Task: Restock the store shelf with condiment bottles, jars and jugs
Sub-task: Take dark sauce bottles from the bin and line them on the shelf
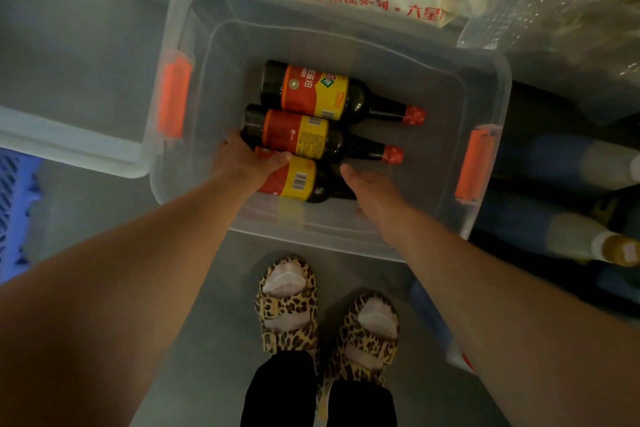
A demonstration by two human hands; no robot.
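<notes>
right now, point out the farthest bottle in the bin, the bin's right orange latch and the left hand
farthest bottle (313,94): head view, on its red and yellow label.
right orange latch (473,163): head view, middle of the latch on the bin's right rim.
left hand (247,163): head view, back of the hand on the nearest bottle.

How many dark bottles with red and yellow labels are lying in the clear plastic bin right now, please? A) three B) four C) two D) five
A: three bottles lie on their sides in the clear bin: the far bottle, the middle bottle and the near bottle, which the left hand grips at its base end.
</notes>
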